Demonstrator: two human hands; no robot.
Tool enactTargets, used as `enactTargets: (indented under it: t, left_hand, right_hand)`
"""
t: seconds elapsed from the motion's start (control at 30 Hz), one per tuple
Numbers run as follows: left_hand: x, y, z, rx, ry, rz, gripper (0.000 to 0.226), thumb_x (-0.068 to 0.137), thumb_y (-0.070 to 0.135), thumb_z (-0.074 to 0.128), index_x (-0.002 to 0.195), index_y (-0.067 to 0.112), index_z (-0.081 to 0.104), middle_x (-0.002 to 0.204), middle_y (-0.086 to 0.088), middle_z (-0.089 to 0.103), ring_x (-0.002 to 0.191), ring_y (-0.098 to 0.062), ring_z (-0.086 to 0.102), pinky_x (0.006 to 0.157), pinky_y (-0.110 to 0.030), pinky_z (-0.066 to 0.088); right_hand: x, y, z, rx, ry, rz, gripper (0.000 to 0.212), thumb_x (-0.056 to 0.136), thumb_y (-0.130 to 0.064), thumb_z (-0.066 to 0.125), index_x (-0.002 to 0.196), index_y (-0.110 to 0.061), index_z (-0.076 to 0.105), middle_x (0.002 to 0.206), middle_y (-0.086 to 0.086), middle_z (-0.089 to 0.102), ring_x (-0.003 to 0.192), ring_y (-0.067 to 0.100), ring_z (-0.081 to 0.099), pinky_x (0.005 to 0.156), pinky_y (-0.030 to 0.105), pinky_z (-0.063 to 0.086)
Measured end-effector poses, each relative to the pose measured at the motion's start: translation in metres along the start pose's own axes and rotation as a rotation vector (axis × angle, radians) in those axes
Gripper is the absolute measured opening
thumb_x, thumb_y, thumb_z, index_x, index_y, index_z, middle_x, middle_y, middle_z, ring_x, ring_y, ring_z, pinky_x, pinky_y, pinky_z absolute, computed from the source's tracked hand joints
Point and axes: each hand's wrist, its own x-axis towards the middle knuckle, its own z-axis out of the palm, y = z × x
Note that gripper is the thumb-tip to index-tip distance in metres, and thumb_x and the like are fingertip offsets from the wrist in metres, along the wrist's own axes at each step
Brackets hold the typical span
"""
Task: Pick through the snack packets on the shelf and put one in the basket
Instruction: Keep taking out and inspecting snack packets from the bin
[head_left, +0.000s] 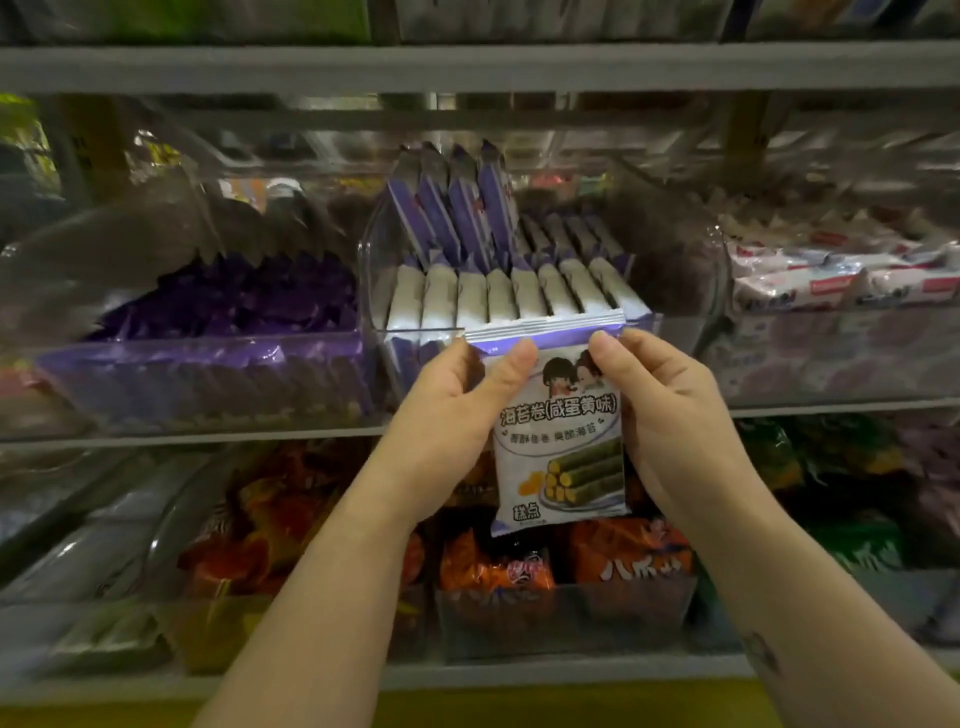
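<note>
Both my arms are up in front of me, bare. L arm comes in from the bottom middle and leans up to the R. R arm comes in from the bottom R corner and leans up to the L. The hands are close together, at abt the same height. L hand has its L thumb pressed on the front of the snack packet; its other fingers go behind. R hand does the same w/ its R thumb. Both pinch near the top. There's a small dark mark on my R arm.
</note>
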Motion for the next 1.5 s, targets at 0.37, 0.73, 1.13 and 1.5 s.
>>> enactTargets:
  t: [0.37,0.73,1.13,1.5]
  left_hand:
    - [-0.007,-0.027,-0.001,-0.061,0.11,0.025,0.018,0.084,0.026,0.062,0.095,0.023,0.076,0.099,-0.008,0.076,0.092,-0.024,0.073,0.072,-0.03,0.057]
    - [-0.02,-0.029,-0.014,-0.11,-0.001,-0.057,0.032,0.086,0.039,0.057,0.109,0.027,0.074,0.104,-0.007,0.076,0.092,-0.018,0.073,0.069,-0.028,0.057]
    - [-0.033,-0.017,-0.017,-0.232,-0.102,-0.279,0.042,0.083,0.037,0.056,0.12,0.021,0.066,0.115,-0.008,0.072,0.093,-0.018,0.072,0.065,-0.031,0.06]
    - [-0.045,-0.019,-0.015,-0.275,-0.233,-0.399,0.046,0.086,0.018,0.056,0.132,0.024,0.053,0.125,-0.008,0.068,0.109,-0.024,0.068,0.078,-0.039,0.059]
  right_hand:
    - [-0.002,0.026,-0.002,0.138,0.026,0.111,0.011,0.07,-0.018,0.066,0.074,-0.018,0.076,0.079,0.01,0.075,0.075,0.024,0.073,0.065,0.034,0.06]
    - [-0.007,0.035,-0.014,0.058,-0.096,0.171,0.02,0.079,-0.031,0.065,0.086,-0.016,0.077,0.089,0.014,0.076,0.081,0.023,0.074,0.066,0.029,0.058]
    - [-0.021,0.019,-0.04,-0.088,-0.464,0.476,0.029,0.088,-0.033,0.058,0.113,-0.021,0.068,0.11,0.013,0.072,0.098,0.025,0.071,0.079,0.035,0.06]
    - [-0.025,0.019,-0.037,0.028,-0.367,0.501,0.046,0.084,-0.03,0.053,0.123,-0.008,0.058,0.116,0.014,0.07,0.106,0.026,0.069,0.09,0.037,0.056]
